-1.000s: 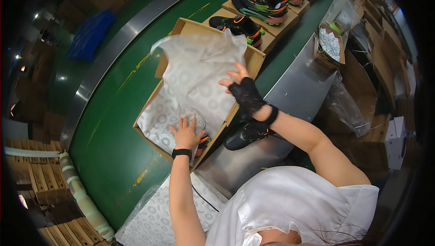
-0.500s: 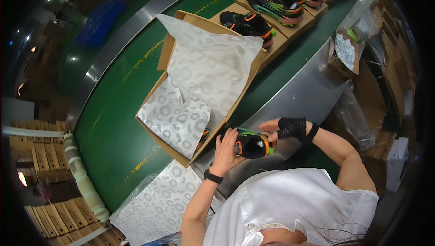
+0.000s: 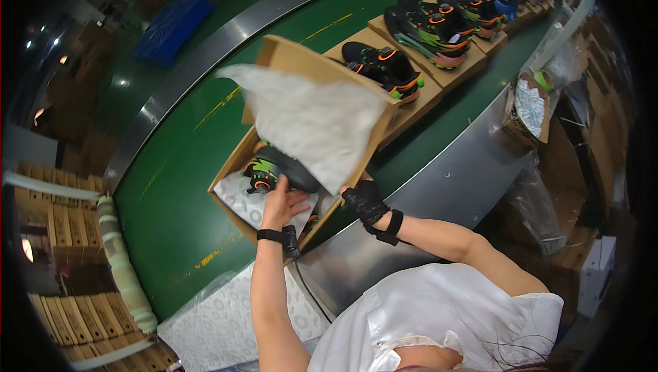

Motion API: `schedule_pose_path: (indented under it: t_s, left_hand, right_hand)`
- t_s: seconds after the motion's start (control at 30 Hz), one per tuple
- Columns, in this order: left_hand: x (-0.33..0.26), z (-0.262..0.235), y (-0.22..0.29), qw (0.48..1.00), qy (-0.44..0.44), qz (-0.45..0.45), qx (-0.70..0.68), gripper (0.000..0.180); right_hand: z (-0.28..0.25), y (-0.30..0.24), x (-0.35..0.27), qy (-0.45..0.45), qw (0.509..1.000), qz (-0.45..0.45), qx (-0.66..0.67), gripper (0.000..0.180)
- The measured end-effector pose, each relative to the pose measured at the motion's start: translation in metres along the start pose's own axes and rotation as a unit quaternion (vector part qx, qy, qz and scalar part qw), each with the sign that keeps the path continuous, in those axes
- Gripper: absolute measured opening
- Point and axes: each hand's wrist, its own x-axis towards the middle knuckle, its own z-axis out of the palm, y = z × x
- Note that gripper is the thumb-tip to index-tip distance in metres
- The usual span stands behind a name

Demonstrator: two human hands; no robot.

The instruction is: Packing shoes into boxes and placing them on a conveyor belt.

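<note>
A black sneaker [image 3: 277, 166] with green and orange trim lies on its side in an open cardboard shoe box [image 3: 232, 216], on white patterned tissue paper [image 3: 241, 197]. My left hand [image 3: 282, 204] is against the sneaker's near side, thumb and fingers apart. A piece of another shoe shows low in the box beside my left wrist. My right hand [image 3: 362, 201], in a black lace fingerless glove, has its fingers bent over the box's right rim. A blurred sheet of tissue [image 3: 312, 115] stands raised over the far half of the box.
The box rests on a green conveyor belt [image 3: 161, 235] with metal edging [image 3: 439, 177]. Beyond it, several pairs of sneakers [image 3: 428, 26] sit on closed boxes. A stack of patterned paper [image 3: 233, 320] lies nearby. At right stands a small carton [image 3: 531, 108] with packets and tape.
The sneaker that both hands held outside the box now lies inside it. My left hand has followed it in; my right hand has moved to the box rim. The raised tissue has shifted.
</note>
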Motion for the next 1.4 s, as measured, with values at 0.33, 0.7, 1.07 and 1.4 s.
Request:
schedule_pose_path:
  t_s: [0.33,0.7,1.07,1.4]
  left_hand:
    - [-0.053,-0.067,-0.041,0.939,0.216,0.202,-0.178,0.076]
    - [-0.040,-0.053,-0.060,0.966,-0.023,0.207,-0.157,0.061]
    - [-0.210,-0.101,-0.120,0.843,0.231,0.406,-0.267,0.062]
    - [-0.354,-0.162,-0.369,0.533,0.790,0.185,0.239,0.080]
  right_hand:
    - [-0.053,0.029,0.016,-0.100,0.620,-0.435,-0.646,0.054]
    - [-0.022,-0.005,-0.005,-0.228,0.639,-0.375,-0.632,0.043]
    - [-0.081,-0.135,0.068,-0.053,0.640,-0.510,-0.572,0.055]
    - [-0.087,-0.166,0.159,-0.231,0.664,-0.196,-0.684,0.058]
